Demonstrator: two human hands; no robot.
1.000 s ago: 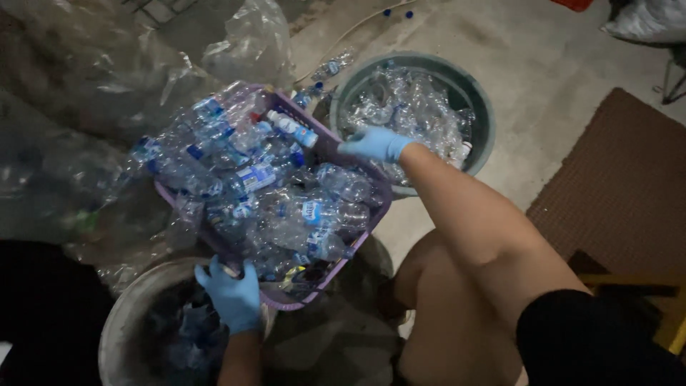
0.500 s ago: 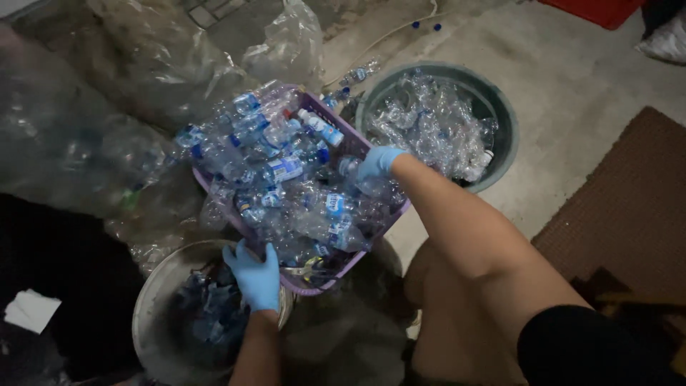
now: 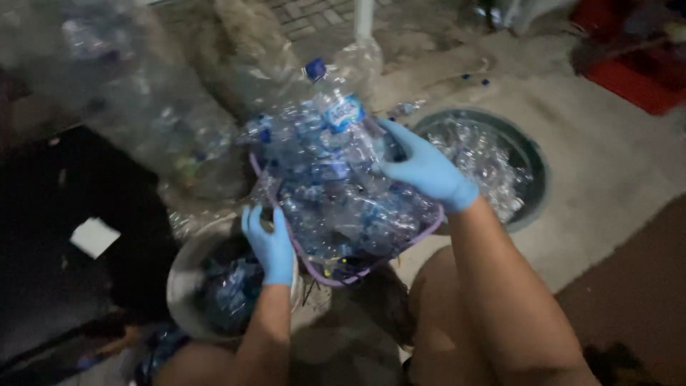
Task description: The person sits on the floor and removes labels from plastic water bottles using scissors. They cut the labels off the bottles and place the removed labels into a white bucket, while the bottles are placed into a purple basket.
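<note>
A purple plastic basket (image 3: 421, 230) is heaped with crushed clear plastic bottles (image 3: 336, 193) with blue caps and labels. It is tilted, raised above a round bucket (image 3: 187, 266).

A basket (image 3: 400, 243) heaped with plastic bottles (image 3: 336, 186) sits between the left hand (image 3: 270, 244) and right hand (image 3: 427, 170). Below its left end stands a bucket (image 3: 182, 275); a round tub (image 3: 532, 161) of bottles lies to its right, on the floor (image 3: 614, 171).

The scene is dim, lit softly from above; pale concrete floor (image 3: 607, 171) right of the right blue-gloved hand (image 3: 427, 169) is brightest; ground left of the left blue-gloved hand (image 3: 270, 244) sinks into black shadow; clear crushed plastic bottles (image 3: 343, 193) between the hands glint faintly; motion blur smears the edges.
</note>
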